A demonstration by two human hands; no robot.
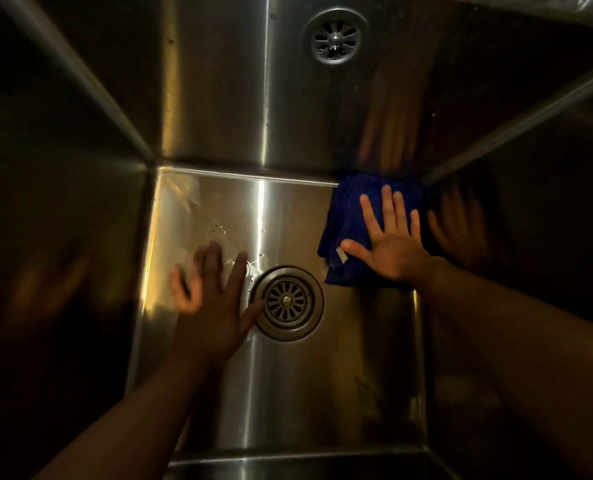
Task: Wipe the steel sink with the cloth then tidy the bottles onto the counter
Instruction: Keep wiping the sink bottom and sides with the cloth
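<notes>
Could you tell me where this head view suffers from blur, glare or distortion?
Head view: the left hand is motion-blurred, the right hand on the cloth sharp; a glare streak crosses the sink floor, side walls stay dark, and the wide lens splays the walls outward.

Glossy brushed-steel sink, fuzzy cloth
</notes>
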